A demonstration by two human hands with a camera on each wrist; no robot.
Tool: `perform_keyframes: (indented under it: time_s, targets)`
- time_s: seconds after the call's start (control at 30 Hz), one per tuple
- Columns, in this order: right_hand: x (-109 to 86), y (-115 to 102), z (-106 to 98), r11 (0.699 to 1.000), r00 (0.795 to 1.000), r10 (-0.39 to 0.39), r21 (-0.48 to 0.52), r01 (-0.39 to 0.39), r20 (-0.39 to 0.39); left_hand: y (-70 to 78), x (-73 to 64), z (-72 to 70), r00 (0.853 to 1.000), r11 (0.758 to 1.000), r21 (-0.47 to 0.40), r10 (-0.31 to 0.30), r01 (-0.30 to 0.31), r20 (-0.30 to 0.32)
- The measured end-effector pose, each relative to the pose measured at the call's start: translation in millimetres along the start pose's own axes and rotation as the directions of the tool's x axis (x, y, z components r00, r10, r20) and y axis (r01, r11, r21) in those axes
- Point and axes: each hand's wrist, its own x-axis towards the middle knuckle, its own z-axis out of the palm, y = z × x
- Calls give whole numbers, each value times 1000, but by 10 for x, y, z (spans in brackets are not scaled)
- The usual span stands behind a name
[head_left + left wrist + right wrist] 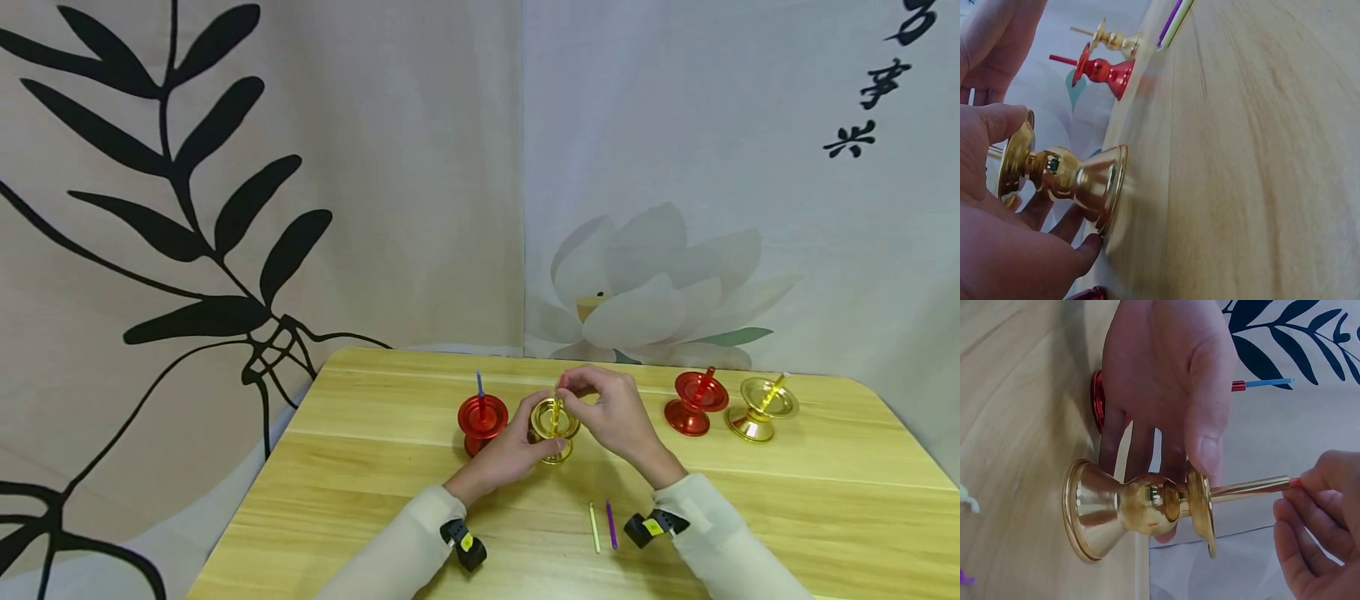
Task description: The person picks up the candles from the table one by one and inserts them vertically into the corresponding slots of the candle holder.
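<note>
At the middle of the table a gold candle holder (554, 429) stands upright, its thin tube rising from the dish. My left hand (513, 450) holds it from the left, thumb at the dish and fingers behind the stem and base. Above it, my right hand (615, 412) pinches a small red candle (1295, 482) between thumb and forefinger, its end right at the mouth of the tube. Most of this candle is hidden by the fingertips and the tube. Just left stands a red candle holder (482, 414) bearing a blue candle (480, 383).
Further right on the table (825, 500) stand another red holder (694, 403) and a gold holder (752, 423). A pale yellow candle (594, 527) and a purple candle (611, 525) lie near the front, between the forearms. A printed curtain (420, 167) hangs behind.
</note>
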Motion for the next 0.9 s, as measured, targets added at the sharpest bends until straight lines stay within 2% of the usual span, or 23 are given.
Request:
perform_keyframes:
  time_s: [0.37,0.67,0.83,0.9]
  targets:
    - [1,-4,8,997,998,-66,-33,67,13,4,-13,24,1000,1000,-2,11,-11,-18]
    - [-24,30,31,999,999,-42,1,42,2,32,-63,91,998,999,-6,51,-51,-46]
    - [-28,22,31,1000,1000,-18,0,18,0,22,-98,139,995,996,63,71,-67,-74]
    - [-29,19,31,1000,1000,-19,-2,19,-4,30,-123,154,994,996,73,62,-56,-85]
